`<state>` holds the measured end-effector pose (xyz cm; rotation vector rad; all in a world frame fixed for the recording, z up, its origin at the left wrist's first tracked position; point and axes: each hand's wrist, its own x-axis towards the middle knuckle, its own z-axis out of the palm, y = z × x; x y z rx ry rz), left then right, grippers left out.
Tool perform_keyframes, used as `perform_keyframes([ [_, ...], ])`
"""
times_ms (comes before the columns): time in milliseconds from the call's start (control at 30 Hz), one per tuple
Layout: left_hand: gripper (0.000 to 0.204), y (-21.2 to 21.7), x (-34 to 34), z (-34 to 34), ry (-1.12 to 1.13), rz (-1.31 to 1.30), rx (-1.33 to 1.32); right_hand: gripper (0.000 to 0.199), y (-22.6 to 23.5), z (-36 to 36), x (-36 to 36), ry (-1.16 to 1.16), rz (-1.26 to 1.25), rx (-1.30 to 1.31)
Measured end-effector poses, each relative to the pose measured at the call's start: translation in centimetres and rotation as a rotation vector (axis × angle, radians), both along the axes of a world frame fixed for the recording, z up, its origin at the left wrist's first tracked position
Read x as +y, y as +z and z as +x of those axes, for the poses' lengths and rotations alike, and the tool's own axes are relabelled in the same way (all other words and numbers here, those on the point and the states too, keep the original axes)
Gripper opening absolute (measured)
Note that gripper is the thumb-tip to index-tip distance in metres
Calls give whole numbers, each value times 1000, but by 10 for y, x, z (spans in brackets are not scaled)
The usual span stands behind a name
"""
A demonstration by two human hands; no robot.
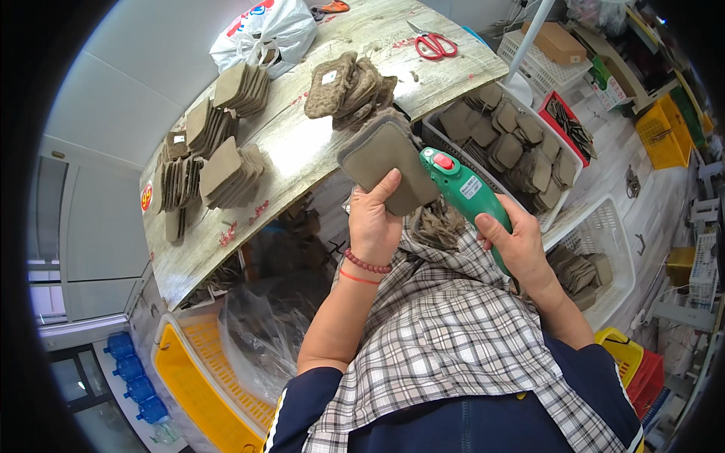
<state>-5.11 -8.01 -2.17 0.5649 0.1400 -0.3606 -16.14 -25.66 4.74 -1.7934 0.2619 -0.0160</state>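
My left hand (pixel 374 226) grips a grey-brown pad (pixel 389 155) with rounded corners, thumb on its smooth face and the fingers hidden behind. My right hand (pixel 519 245) is wrapped round a green electric clipper (pixel 468 192) with a red switch. The clipper's head lies against the pad's right edge; its blade is hidden there. Below the pad, a clump of loose brown fur (pixel 438 226) rests on my checked apron (pixel 445 325). Just beyond the pad, a pile of furry brown pads (pixel 351 89) sits on the table (pixel 291 155).
Stacked pads (pixel 230 174) stand at the table's left. Red-handled scissors (pixel 436 47) and a white plastic bag (pixel 264 34) lie farther back. To the right are a crate of pads (pixel 521 147) and a white basket (pixel 623 249). A yellow crate (pixel 200 392) stands at lower left.
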Motion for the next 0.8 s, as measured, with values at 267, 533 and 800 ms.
perform_keyframes([
  [267, 32, -1, 2, -10, -114, 46, -38, 40, 7, 3, -4, -10, 59, 20],
  [533, 29, 11, 32, 13, -306, 284, -96, 41, 15, -1, -26, 74, 96, 62],
  [800, 36, 28, 59, 43, -544, 493, -165, 44, 20, -4, -40, 148, 10, 104],
])
